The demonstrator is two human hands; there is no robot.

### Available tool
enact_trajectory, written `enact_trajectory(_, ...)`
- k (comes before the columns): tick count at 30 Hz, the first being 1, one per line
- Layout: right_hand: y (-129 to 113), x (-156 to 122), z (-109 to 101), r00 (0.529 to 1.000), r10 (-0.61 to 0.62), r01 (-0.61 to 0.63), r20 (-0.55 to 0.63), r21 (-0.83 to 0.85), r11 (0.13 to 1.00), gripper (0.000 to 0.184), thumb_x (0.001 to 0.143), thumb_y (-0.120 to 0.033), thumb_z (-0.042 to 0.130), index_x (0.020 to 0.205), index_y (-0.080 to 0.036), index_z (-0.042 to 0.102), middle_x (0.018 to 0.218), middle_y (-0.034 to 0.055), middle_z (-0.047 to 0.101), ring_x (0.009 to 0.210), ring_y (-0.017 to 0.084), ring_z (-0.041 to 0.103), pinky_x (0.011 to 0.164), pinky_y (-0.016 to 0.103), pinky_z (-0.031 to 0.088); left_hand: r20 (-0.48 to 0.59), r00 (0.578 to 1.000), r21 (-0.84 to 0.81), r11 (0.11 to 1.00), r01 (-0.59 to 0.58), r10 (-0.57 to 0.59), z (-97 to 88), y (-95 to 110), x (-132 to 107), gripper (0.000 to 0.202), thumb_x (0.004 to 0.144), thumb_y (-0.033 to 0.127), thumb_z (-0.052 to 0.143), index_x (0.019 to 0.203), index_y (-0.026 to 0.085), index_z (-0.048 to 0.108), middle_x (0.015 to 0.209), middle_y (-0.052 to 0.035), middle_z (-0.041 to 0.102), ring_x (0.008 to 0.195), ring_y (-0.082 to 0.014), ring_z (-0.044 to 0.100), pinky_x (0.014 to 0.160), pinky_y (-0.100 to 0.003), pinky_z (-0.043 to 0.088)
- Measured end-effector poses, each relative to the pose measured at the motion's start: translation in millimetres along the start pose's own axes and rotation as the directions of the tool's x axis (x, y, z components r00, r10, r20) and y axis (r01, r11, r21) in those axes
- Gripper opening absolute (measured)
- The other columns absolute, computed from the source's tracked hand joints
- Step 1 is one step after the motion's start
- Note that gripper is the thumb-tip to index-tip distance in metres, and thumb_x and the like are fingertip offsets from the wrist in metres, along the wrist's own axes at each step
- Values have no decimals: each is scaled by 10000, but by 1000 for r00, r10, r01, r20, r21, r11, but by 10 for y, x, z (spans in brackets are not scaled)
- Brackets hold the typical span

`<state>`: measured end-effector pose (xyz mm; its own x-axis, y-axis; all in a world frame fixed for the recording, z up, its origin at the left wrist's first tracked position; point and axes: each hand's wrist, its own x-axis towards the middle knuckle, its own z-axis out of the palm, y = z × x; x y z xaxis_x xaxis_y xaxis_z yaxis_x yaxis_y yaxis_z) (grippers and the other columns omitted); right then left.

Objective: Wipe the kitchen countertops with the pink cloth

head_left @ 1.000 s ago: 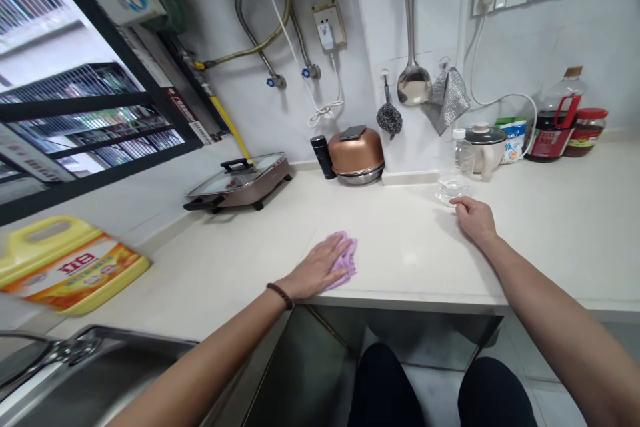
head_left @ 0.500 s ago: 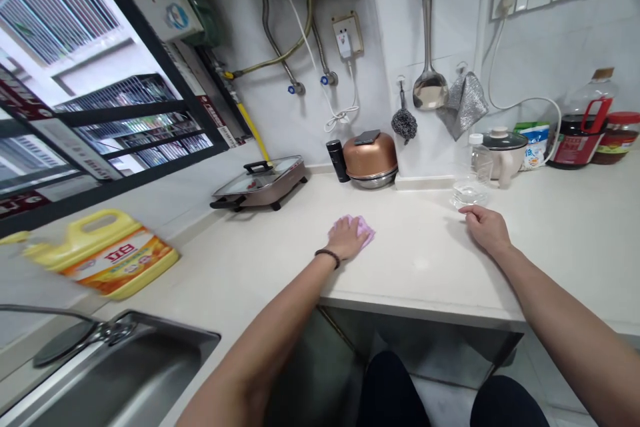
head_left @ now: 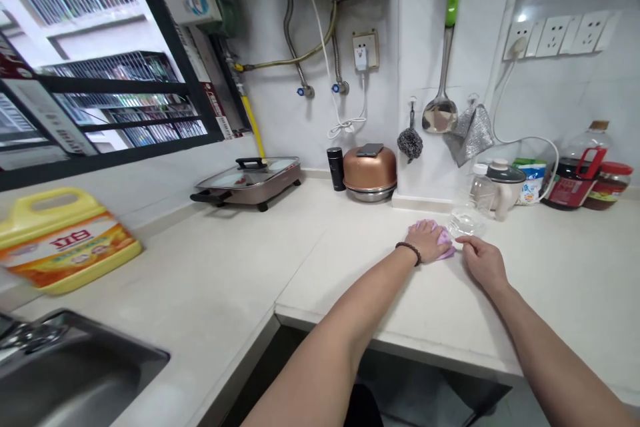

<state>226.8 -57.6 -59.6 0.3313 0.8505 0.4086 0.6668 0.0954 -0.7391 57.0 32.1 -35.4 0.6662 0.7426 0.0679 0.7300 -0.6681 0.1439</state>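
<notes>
My left hand point(head_left: 428, 240) lies flat on a crumpled pink cloth point(head_left: 445, 243), pressing it onto the white countertop point(head_left: 260, 260); a dark bead bracelet circles that wrist. My right hand point(head_left: 483, 261) rests on the counter just right of the cloth, its fingers curled loosely and holding nothing. A small clear glass bowl point(head_left: 464, 221) and a clear plastic bottle point(head_left: 483, 187) stand just beyond both hands.
An electric skillet point(head_left: 247, 179) and a copper pot point(head_left: 370, 172) with a black flask point(head_left: 335, 168) sit at the back. At the right stand a small cooker point(head_left: 505, 184), an oil bottle point(head_left: 575, 167) and a jar point(head_left: 607, 185). A yellow detergent jug point(head_left: 60, 240) and a steel sink point(head_left: 70, 373) are at the left.
My left hand has slid the pink cloth away from the counter's front edge and to the right, up beside my right hand. My right hand has stayed by the glass bowl.
</notes>
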Motion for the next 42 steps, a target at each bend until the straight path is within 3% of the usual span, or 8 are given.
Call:
enact_trajectory(4,13,0,-11,1000,-5,5,11,10,1000,521,795,-469,436,1000,-190,826,601,15,646,552,203,542,613,318,415,12,1000,-9,1000,23,-23,-22,-194,211,751,1003,704,327,1603,254,378,1710,-119,298,1571,-335,252,1262,-550,212)
enact_trajectory(8,43,-4,-12,1000,9,-10,26,16,1000,523,809,-479,436,1016,-189,819,583,2,619,559,202,544,610,311,413,19,998,-4,998,63,-63,-70,-485,186,735,1011,694,307,1604,263,371,1727,-105,270,1584,-307,236,1272,-532,196)
enact_trajectory(14,60,-11,1,999,12,-13,47,10,1000,516,809,-483,450,1031,-197,817,559,-15,596,546,193,531,610,312,410,13,975,43,974,223,-224,-254,-1238,-77,750,1015,672,291,1615,226,360,1725,-122,272,1583,-319,241,1262,-521,221)
enact_trajectory(19,54,-14,3,998,22,-23,58,9,1000,519,810,-486,443,1032,-199,814,526,-24,567,518,190,513,591,311,398,-14,884,72,881,467,-468,-433,-1921,-353,773,1009,678,259,1628,221,339,1735,-127,241,1592,-328,220,1253,-527,234)
enact_trajectory(23,23,-19,-13,998,22,-22,65,2,1000,525,798,-486,437,1022,-202,818,539,-16,586,530,195,527,600,313,409,-58,799,75,795,601,-599,-476,-2209,-552,778,1007,668,262,1635,216,341,1734,-133,244,1582,-359,234,1247,-546,235)
enact_trajectory(26,7,-18,-25,998,16,-16,57,-4,1000,514,788,-486,448,998,-203,822,559,-4,609,551,202,543,612,314,419,-61,773,77,770,634,-631,-453,-2238,-661,803,1004,675,248,1654,207,305,1740,-134,220,1584,-367,217,1252,-545,222)
enact_trajectory(30,12,-9,-30,998,24,-23,53,-4,1000,513,786,-484,447,998,-209,825,586,7,642,586,216,580,640,322,437,-61,776,82,771,631,-628,-409,-2147,-817,810,1003,683,230,1659,212,292,1742,-136,210,1586,-369,205,1254,-549,206)
enact_trajectory(42,32,7,-12,999,24,-23,46,-12,1000,497,753,-454,446,973,-226,829,671,29,716,660,240,636,681,342,452,-10,894,109,889,446,-447,-421,-1536,-1721,747,1033,643,246,1648,220,291,1741,-136,215,1598,-348,188,1262,-544,206)
